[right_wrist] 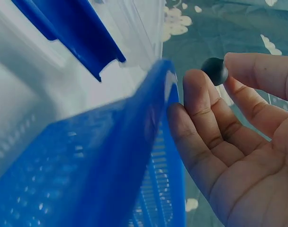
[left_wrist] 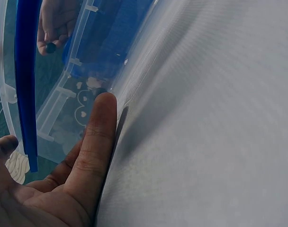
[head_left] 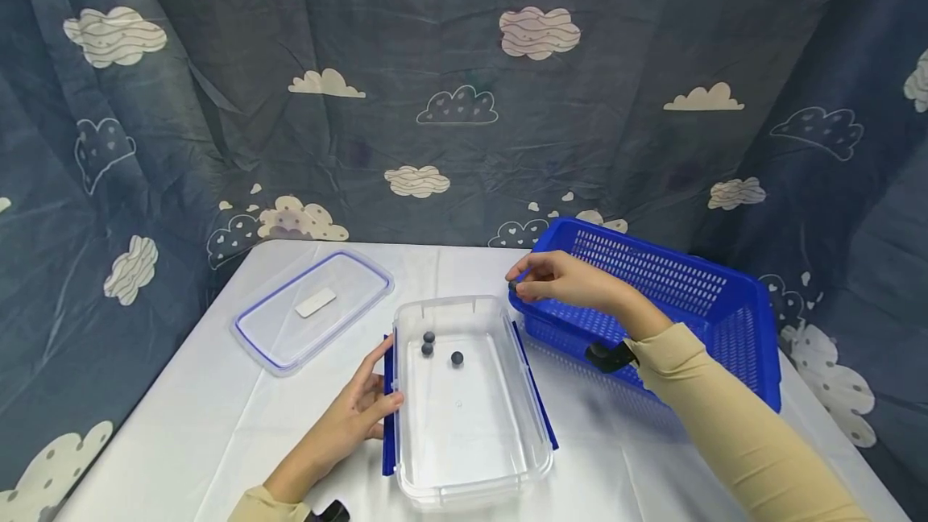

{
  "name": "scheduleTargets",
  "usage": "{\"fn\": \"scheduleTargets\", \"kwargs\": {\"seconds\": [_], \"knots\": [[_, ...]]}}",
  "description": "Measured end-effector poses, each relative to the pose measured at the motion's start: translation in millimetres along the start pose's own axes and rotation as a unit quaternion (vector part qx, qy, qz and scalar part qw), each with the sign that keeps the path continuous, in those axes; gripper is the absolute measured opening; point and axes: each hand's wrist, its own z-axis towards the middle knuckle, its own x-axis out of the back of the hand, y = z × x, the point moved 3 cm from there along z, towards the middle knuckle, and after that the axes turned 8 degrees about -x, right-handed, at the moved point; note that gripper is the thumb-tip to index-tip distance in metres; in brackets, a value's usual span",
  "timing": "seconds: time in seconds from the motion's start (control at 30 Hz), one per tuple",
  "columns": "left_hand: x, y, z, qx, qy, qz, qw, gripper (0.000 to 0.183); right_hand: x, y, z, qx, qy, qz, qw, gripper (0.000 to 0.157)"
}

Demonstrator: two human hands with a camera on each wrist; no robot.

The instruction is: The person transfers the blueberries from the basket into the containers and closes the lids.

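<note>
Between the thumb and fingertips of my right hand (head_left: 561, 279) is a small dark ball (right_wrist: 214, 71), pinched beside the near left rim of the blue basket (head_left: 739, 280). Three similar balls (head_left: 457, 358) lie inside a clear plastic container (head_left: 474, 433), toward its far end. The container's lid is off, and blue side flaps (head_left: 389, 425) hang along both long sides. My left hand (head_left: 348, 417) holds the container's left side, its thumb at the rim and its fingers (left_wrist: 94, 142) reaching under the flap to the wall.
A clear lid (head_left: 355, 280) with a blue seal and a white label lies at the far left of the white-covered table (head_left: 239, 441). The perforated basket stands close to the container's right side. A dark curtain (head_left: 464, 151) with cloud prints hangs behind.
</note>
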Motion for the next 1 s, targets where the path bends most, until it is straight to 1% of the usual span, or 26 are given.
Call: {"fn": "scheduleTargets", "kwargs": {"seconds": [0.17, 0.37, 0.57, 0.73, 1.0], "knots": [[-0.5, 0.7, 1.2, -0.001, -0.002, -0.002, 1.0, 0.082, -7.0, -5, 1, 0.002, -0.01, -0.01, 1.0, 0.03], [0.5, 0.4, 1.8, -0.005, 0.006, 0.001, 1.0, 0.082, -11.9, -11, 3, 0.001, -0.013, -0.027, 1.0, 0.033], [1.1, -1.7, 1.5, -0.001, 0.005, 0.003, 1.0, 0.082, -19.8, -19, 3, 0.0, -0.036, -0.028, 0.999, 0.038], [1.2, -1.5, 1.8, -0.008, 0.004, 0.004, 1.0, 0.082, -28.6, -27, 7, 0.011, -0.045, -0.04, 0.998, 0.035], [0.9, -0.9, 2.0, -0.015, 0.005, 0.007, 0.9999, 0.082, -44.5, -40, 14, 0.022, -0.074, -0.062, 0.995, 0.036]]}}
